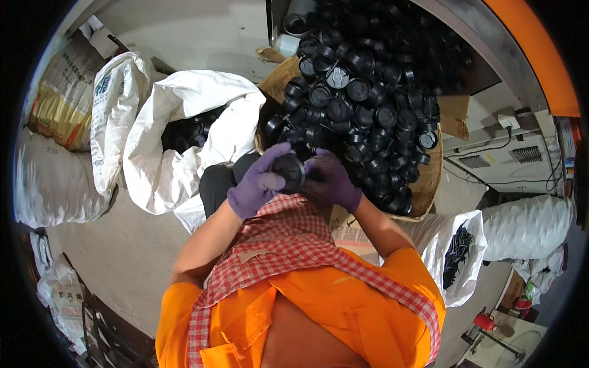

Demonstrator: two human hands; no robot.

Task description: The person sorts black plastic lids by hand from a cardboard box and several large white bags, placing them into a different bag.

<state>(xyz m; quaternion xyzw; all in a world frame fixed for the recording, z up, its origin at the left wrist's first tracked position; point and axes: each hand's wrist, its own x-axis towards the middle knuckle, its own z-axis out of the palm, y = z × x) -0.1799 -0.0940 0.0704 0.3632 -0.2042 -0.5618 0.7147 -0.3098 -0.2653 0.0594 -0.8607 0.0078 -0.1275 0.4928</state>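
A round black plastic cap [288, 173] is held in front of my lap, its flat face turned up towards me. My left hand [256, 185], in a purple knit glove, grips it from the left with the thumb across its near edge. In a matching glove, my right hand [335, 180] is curled at the cap's right side; its fingertips are in dark shadow. Just beyond both hands, a large carton [425, 193] is heaped with similar black caps [340, 109]. A red checked apron [285, 230] covers my lap.
An open white woven sack [152, 161] at left contains black parts. At right, another white sack [476, 257] holds thin black pieces. Full sacks [60, 179] line the far left. A machine housing [511, 152] with a cable stands behind at right.
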